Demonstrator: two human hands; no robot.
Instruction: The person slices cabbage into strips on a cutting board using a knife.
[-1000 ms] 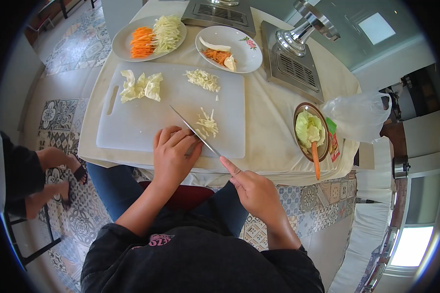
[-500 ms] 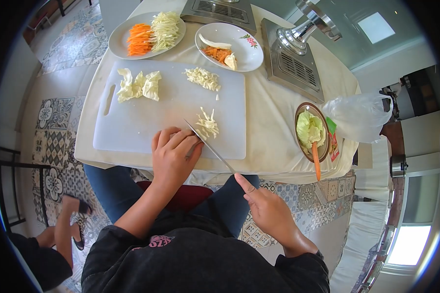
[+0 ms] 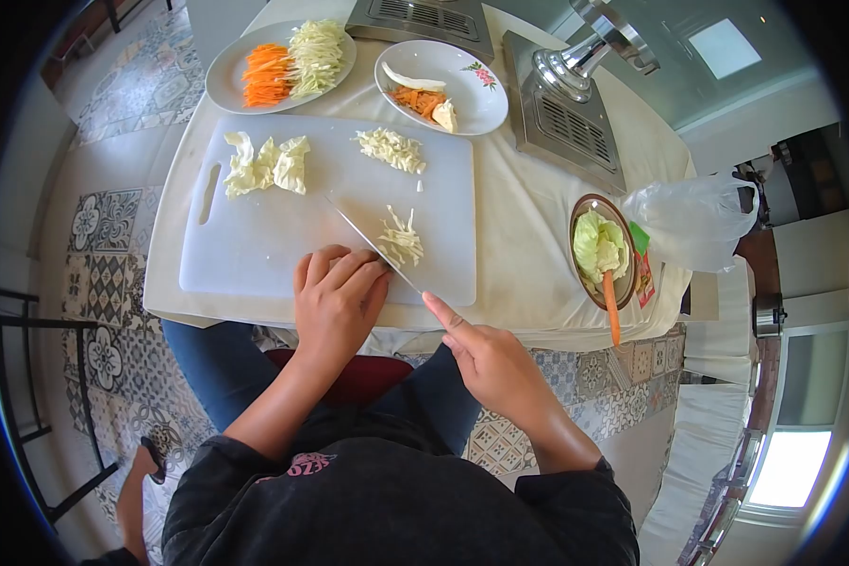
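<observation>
My left hand (image 3: 338,294) rests at the near edge of the white cutting board (image 3: 283,231), fingers curled down and pressed together. Whatever lies under those fingertips is hidden. My right hand (image 3: 486,363) is closed round a knife (image 3: 373,242), its index finger stretched along the top. The blade slants across the board, right beside my left fingertips. Just past the blade is a small heap of shredded cabbage (image 3: 402,238). A second pile of cut cabbage (image 3: 390,150) sits farther back, and loose cabbage leaves (image 3: 267,165) lie at the board's far left.
Behind the board stand a plate (image 3: 219,92) of carrot and cabbage strips and a flowered plate (image 3: 486,111) with scraps. Portable stoves (image 3: 571,132) stand at the back. On the right are a brown-rimmed bowl (image 3: 576,274) with cabbage and carrot, and a plastic bag (image 3: 693,222).
My right hand has moved forward and left, pushing the knife farther across the board. My left hand stays in place. At lower left, another person's leg has shifted mostly out of view.
</observation>
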